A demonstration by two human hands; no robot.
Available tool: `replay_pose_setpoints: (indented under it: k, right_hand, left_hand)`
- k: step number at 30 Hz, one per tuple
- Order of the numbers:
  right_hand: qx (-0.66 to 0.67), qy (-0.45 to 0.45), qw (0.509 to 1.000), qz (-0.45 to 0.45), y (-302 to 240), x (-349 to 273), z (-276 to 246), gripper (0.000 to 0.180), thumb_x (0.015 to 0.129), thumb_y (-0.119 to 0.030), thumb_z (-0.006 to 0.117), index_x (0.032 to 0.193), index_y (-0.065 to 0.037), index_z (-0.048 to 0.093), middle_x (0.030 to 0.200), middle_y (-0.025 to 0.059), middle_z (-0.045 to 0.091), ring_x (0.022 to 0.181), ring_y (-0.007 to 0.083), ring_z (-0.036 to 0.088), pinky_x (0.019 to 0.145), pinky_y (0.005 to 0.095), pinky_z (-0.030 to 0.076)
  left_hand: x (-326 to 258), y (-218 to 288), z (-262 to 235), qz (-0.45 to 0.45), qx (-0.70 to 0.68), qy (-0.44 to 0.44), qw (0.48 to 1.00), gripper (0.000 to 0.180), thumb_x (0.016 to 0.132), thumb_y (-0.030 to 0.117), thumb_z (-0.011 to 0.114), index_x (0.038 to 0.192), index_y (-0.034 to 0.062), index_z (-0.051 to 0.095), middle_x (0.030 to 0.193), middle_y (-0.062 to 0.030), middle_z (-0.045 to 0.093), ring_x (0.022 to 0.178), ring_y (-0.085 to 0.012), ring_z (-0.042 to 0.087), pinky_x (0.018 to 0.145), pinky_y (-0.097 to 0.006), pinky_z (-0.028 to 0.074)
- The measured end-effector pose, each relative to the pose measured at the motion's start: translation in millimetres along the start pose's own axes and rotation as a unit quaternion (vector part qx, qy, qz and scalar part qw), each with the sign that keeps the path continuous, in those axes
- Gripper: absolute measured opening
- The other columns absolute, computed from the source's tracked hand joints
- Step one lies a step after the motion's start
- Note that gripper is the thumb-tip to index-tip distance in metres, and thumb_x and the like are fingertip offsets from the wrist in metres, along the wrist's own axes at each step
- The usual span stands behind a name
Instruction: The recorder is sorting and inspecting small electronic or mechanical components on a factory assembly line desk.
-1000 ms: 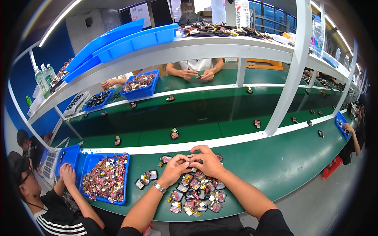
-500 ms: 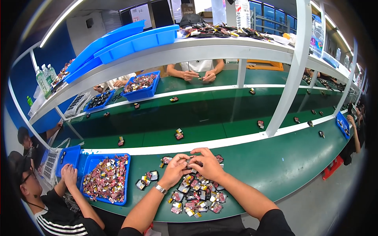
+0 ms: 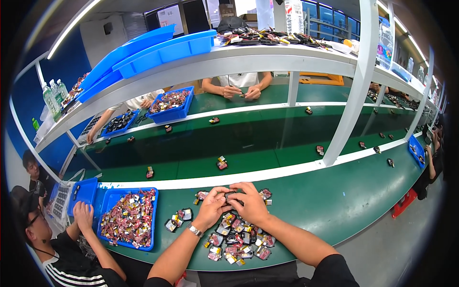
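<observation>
Both hands meet over the green worktable (image 3: 330, 205), just above a heap of small black device housings (image 3: 235, 239) fitted with red circuit boards and silver-yellow battery cells. My left hand (image 3: 212, 207), with a watch on its wrist, pinches a small black housing (image 3: 231, 195) from the left. From the right, the fingers of my right hand (image 3: 250, 204) close on the same housing and press at its top. Fingers cover most of it, so its inside is hidden. A few more assembled housings (image 3: 179, 218) lie left of my left forearm.
A blue tray (image 3: 155, 210) full of red circuit boards stands at the left, beside a co-worker's clasped hands (image 3: 84, 214). Past a white rail (image 3: 201, 182), a green conveyor belt (image 3: 267, 162) carries spaced housings. A white post (image 3: 351, 91) rises at right, supporting a loaded shelf (image 3: 287, 50).
Housings on the belt have shifted slightly right. My hands stay together on the housing, with the right fingers lower and closer in. Across the belt at far left, another person's arm now reaches forward.
</observation>
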State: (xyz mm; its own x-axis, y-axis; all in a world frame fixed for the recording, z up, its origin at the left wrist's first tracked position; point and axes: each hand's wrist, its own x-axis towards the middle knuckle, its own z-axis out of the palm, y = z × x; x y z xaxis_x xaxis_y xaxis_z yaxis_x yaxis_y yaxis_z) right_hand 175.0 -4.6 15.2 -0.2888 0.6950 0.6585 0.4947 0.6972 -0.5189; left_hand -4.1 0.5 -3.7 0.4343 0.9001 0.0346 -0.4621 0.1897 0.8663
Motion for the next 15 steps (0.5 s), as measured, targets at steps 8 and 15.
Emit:
replay_pose_setpoints:
  k: [8, 15]
  right_hand:
    - [0.08, 0.015, 0.991, 0.102, -5, -4, 8, 0.016, 0.076, -0.01, 0.072, 0.092, -0.009, 0.073, 0.116, 0.0068, 0.061, 0.111, 0.0278, 0.053, 0.092, 0.0377, 0.046]
    - [0.106, -0.001, 0.986, 0.13, 5, -7, 8, 0.016, 0.077, -0.014, 0.073, 0.092, -0.012, 0.075, 0.12, 0.0066, 0.061, 0.114, 0.0282, 0.052, 0.097, 0.0394, 0.043]
  left_hand:
    - [-1, 2, 0, 0.003, -0.029, -0.004, 1.0, 0.02, 0.098, 0.007, 0.045, 0.118, 0.0057, 0.045, 0.132, -0.0159, 0.052, 0.112, -0.0217, 0.057, 0.096, -0.043, 0.049]
    - [0, 1, 2, 0.016, -0.027, -0.014, 0.999, 0.022, 0.098, 0.006, 0.045, 0.119, 0.0052, 0.045, 0.138, -0.0189, 0.047, 0.114, -0.023, 0.056, 0.097, -0.043, 0.048]
